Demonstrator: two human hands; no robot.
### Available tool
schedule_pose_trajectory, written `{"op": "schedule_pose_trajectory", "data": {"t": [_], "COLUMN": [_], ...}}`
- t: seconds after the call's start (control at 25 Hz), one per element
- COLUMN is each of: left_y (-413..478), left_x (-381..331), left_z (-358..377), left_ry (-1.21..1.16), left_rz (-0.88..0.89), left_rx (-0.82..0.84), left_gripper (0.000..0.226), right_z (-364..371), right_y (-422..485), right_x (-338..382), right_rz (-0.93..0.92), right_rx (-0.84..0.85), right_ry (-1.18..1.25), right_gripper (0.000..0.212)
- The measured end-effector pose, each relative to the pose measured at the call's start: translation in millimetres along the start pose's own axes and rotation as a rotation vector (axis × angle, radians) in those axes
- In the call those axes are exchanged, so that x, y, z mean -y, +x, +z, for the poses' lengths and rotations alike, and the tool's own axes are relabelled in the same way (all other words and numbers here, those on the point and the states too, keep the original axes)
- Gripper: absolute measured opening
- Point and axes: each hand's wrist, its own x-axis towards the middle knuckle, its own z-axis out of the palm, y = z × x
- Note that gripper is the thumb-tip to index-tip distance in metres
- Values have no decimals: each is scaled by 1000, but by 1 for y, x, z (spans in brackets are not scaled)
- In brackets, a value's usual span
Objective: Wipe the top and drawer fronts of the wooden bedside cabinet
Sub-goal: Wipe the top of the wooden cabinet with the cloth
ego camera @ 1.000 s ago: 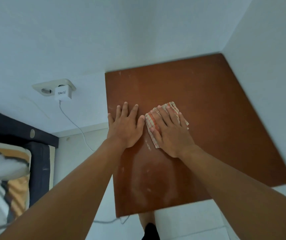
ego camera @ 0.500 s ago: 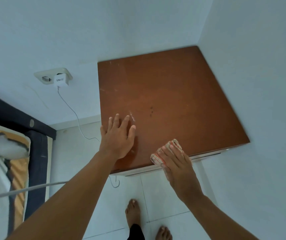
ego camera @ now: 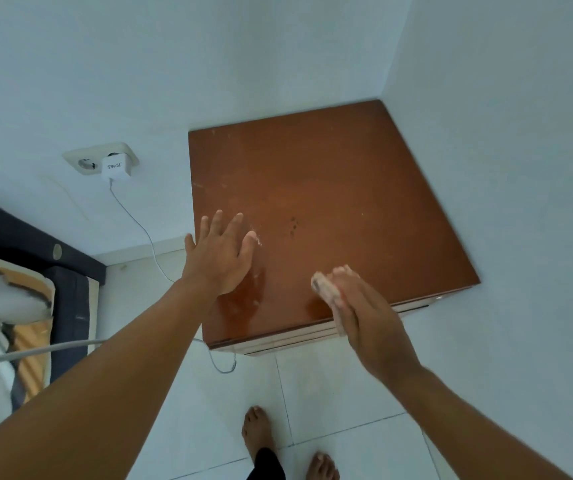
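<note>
Brown wooden cabinet top (ego camera: 330, 188), one: my left hand (ego camera: 221, 258) lies flat, fingers spread, near its left edge; my right hand (ego camera: 364, 313) clutches one cloth (ego camera: 326, 289) at its front edge.

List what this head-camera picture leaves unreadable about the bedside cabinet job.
- Drawer fronts: head view, only a thin strip shows beneath the overhanging cabinet top.
- Cloth: motion-blurred, partly behind the right hand; pattern unreadable.
- Charger label: too small.
- Left hand: contact with the top uncertain.
</note>
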Motion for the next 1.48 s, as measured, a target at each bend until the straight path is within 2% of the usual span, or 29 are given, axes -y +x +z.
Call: {"op": "schedule_pose_trajectory", "data": {"t": [0.16, 0.4, 0.64, 0.72, 0.8, 0.88, 1.12, 1.28, 1.48], "left_y": [37, 124, 217, 237, 247, 246, 239, 222, 163], "left_x": [9, 55, 90, 98, 105, 113, 116, 107, 89], "left_z": [-29, -61, -62, -56, -48, -40, -37, -34, -14], "left_ry": [-36, -63, -91, -104, -123, -136, -81, -48, -50], "left_rz": [19, 12, 17, 29, 45, 55, 42, 67, 32], "left_rx": [-35, -26, 4, 2, -4, -2, 44, 53, 72], "left_gripper": [63, 63, 62, 61, 61, 61, 62, 66, 68], "right_z": [15, 81, 164, 187, 206, 211, 201, 185, 152], "right_y": [128, 315, 423, 434, 425, 415, 405, 357, 275], "right_x": [13, 36, 20, 5, -10, -17, -10, -3, -1], "right_rz": [86, -8, -24, -96, -155, -146, -82, -73, -76], "right_rx": [-32, 61, 196, 286, 370, 409, 525, 543, 572], "right_ry": [31, 6, -37, -113, -300, -426, -397, -398, -375], "right_gripper": [43, 33, 33, 40, 54, 65, 71, 74, 64]}}
